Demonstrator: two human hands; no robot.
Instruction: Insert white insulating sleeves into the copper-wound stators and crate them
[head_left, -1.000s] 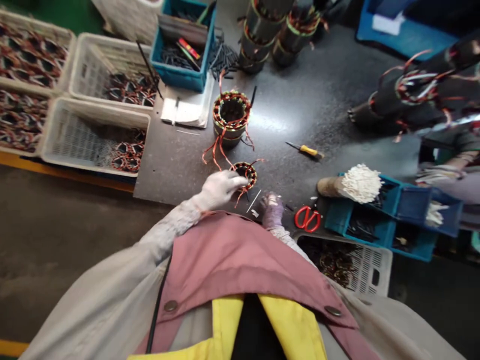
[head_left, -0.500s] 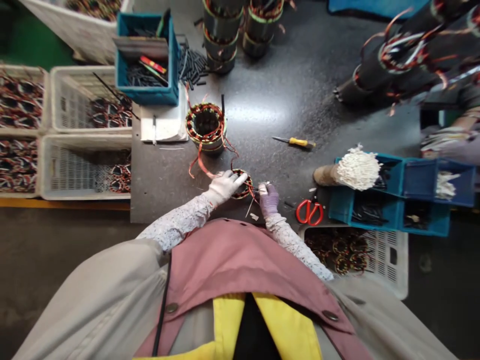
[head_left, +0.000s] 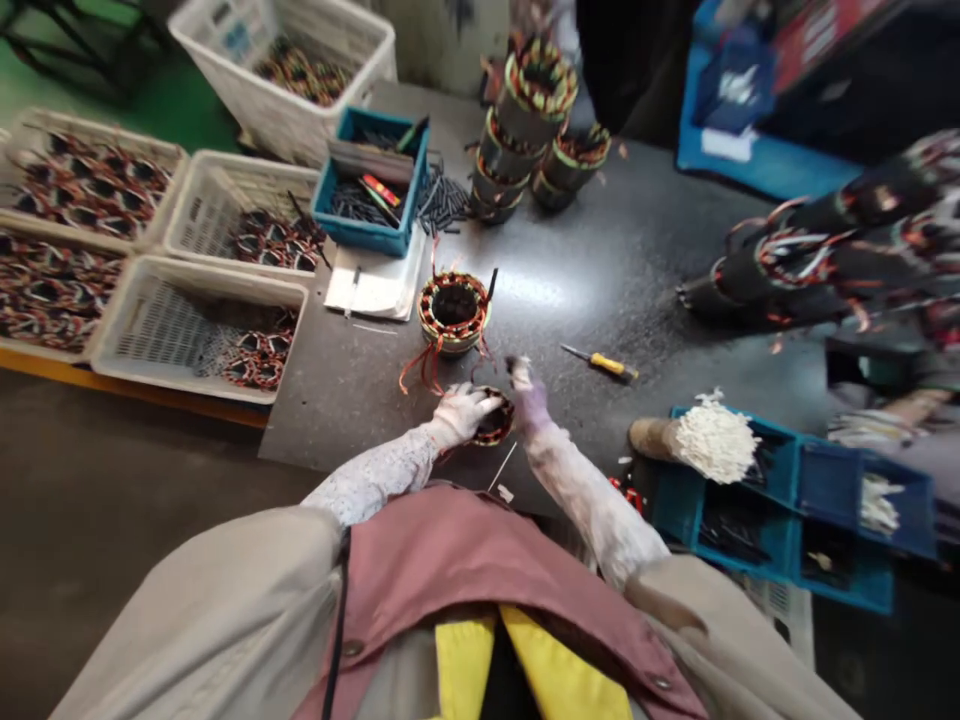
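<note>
My left hand [head_left: 463,412], in a white glove, grips the near wound stator [head_left: 496,432], its fingers lying over the ring's left side and top. My right hand [head_left: 529,398], in a purple and white glove, is raised at the stator's upper right with its fingers closed. A small dark bit shows at its fingertips, too blurred to name. Just beyond stands a larger wound stator [head_left: 454,342] with orange leads and one black sleeve sticking up. A thin white strip [head_left: 502,466] lies on the table near my body.
A yellow-handled screwdriver [head_left: 611,366] lies right of centre. Red-handled scissors [head_left: 628,494] are partly hidden by my right sleeve. Blue bins [head_left: 679,505] and a bundle of white ties [head_left: 714,440] stand right. Stacked stators [head_left: 510,160], a blue box [head_left: 360,232] and white crates [head_left: 199,375] stand farther off.
My right hand has risen away from the stator's leads to its upper right. My left hand stays on the stator. The view has shifted and tilted, showing more of the far side.
</note>
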